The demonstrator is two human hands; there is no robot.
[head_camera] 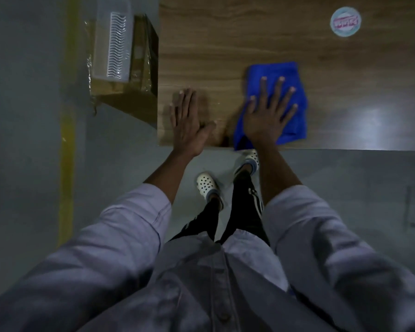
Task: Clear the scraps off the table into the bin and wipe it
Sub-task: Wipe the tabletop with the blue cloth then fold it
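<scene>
— Where's the cloth?
— At 1 o'clock, by the near edge of the wood-grain brown counter (225,44). The folded blue cloth (271,70) lies under my right hand (268,113), fingers spread flat, gripping nothing. My left hand (187,121) lies flat and open at 11 o'clock.
— Any tip?
— Press evenly and overlap strokes toward the brown cardboard box (130,101) at 10 o'clock, probably the bin.

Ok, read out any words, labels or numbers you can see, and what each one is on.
Pink lettering on the round light-blue disc lying on the wooden table: too blurred to read.
No other text shows anywhere.
</scene>
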